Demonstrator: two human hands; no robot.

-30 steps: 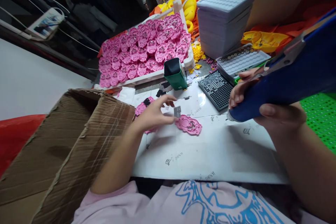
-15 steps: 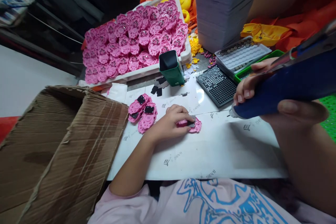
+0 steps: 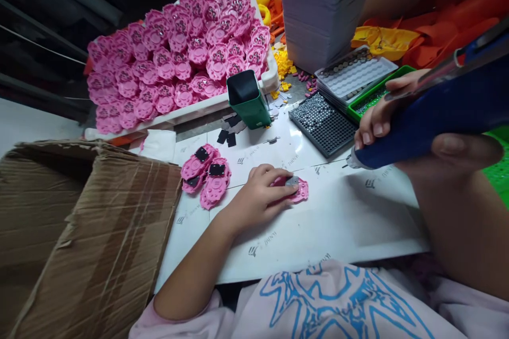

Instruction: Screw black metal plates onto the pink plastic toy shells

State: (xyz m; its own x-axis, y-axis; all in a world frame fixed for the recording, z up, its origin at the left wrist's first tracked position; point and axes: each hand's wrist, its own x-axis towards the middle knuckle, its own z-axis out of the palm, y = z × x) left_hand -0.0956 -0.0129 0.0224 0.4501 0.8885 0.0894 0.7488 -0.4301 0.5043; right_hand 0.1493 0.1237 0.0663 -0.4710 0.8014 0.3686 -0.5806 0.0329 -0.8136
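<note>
On the white work surface (image 3: 278,254), my left hand (image 3: 264,193) rests with its fingers on a pink plastic piece (image 3: 302,190). A small grey plate (image 3: 292,182) lies on that piece, under my fingertips. My right hand (image 3: 382,127) is wrapped round a blue power screwdriver (image 3: 421,127), raised above the right side of the surface. Its thin metal tip (image 3: 345,166) points left, apart from the pink piece. Several pink pieces with black squares (image 3: 215,183) lie to the left of my left hand.
A white tray (image 3: 175,111) holds many pink pieces. Near it stand a green container (image 3: 254,108), a black tray of screws (image 3: 322,124), stacked white trays (image 3: 318,16) and a green tray (image 3: 356,111). An open cardboard box (image 3: 107,233) is at the left.
The view has shifted slightly. My left hand still holds the pink piece, its fingers now a little further over the grey plate. The screwdriver stays raised in my right hand.
</note>
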